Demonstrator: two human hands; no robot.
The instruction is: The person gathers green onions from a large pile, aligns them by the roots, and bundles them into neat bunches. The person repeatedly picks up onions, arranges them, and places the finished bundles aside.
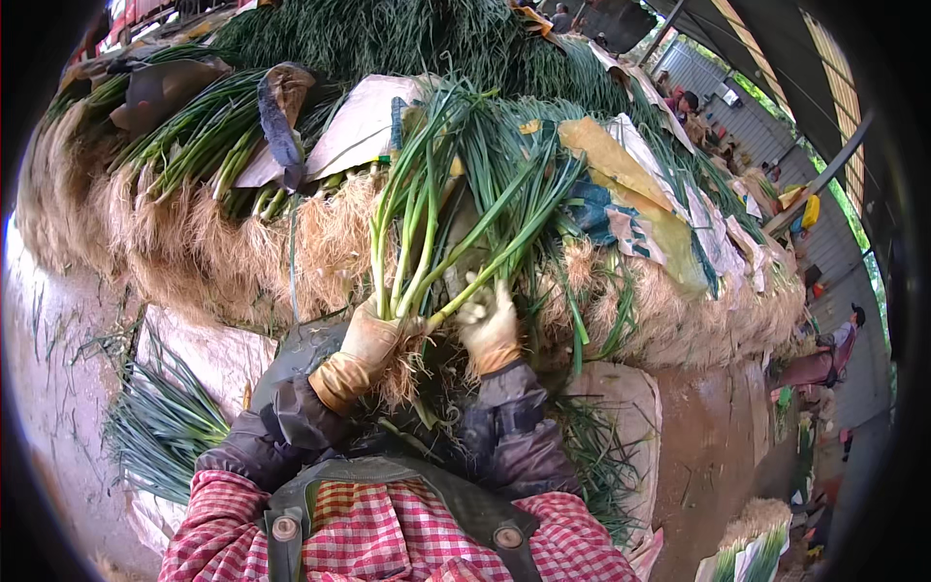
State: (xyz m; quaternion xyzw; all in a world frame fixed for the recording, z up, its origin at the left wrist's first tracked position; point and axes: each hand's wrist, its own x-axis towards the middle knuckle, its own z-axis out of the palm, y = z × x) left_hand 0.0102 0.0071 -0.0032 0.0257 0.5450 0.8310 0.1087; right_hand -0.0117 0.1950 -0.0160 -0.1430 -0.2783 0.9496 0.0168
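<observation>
Scallions (405,247) rise in a loose fan before the person's chest, gathered near their root ends in the left hand (371,339), its gloved fingers closed around them. The right hand (493,328), gloved too, sits just beside, fingers loosely curled (whether it pinches a stalk, I cannot tell). Behind, a long heap of root-fringed bundles (335,238) lies partly under sheets (364,121); loose greens (170,422) lie left.

Left head-worn fisheye camera is looking down over red-and-white checked cloth shirt (427,529), closely facing long green-stalked onion bunch (430,215).
</observation>
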